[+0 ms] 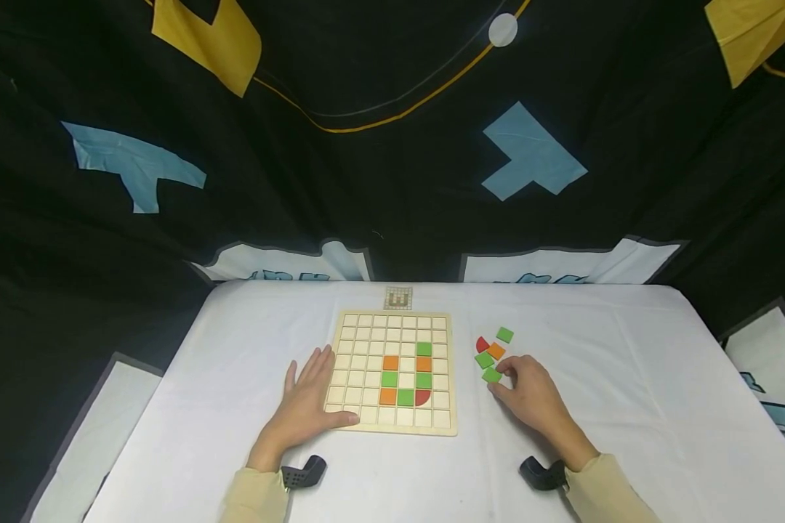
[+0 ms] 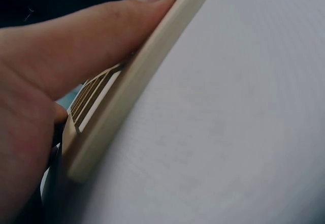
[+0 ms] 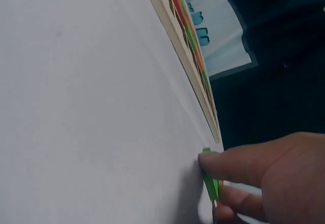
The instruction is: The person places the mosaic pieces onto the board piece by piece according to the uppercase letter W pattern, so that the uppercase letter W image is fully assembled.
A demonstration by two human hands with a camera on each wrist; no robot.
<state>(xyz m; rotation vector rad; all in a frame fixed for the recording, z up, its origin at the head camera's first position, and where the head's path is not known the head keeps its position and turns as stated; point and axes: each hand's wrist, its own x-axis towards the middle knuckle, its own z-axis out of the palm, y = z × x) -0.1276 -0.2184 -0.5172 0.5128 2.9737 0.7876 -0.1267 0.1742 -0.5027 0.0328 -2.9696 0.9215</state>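
A wooden grid board (image 1: pixel 441 420) lies flat on the white table. Several orange and green square tiles and one red quarter-round tile (image 1: pixel 422 397) fill a U-shaped run of its cells. My left hand (image 1: pixel 304 403) rests on the board's left side, fingers spread along the edge and thumb (image 2: pixel 96 33) over the near corner. To the right of the board, my right hand (image 1: pixel 538 398) pinches a green square tile (image 3: pixel 210 186) between thumb and fingers. That tile is at the near end of a small group of loose tiles; its far side is partly hidden by the fingers.
Beside the right hand lie a loose orange tile (image 1: pixel 496 351), a red quarter-round tile (image 1: pixel 482 345) and green tiles (image 1: pixel 505 335). A small patterned card (image 1: pixel 398 298) sits at the board's far edge. Behind the table (image 1: pixel 628 378) hangs a dark printed curtain (image 1: pixel 379 196).
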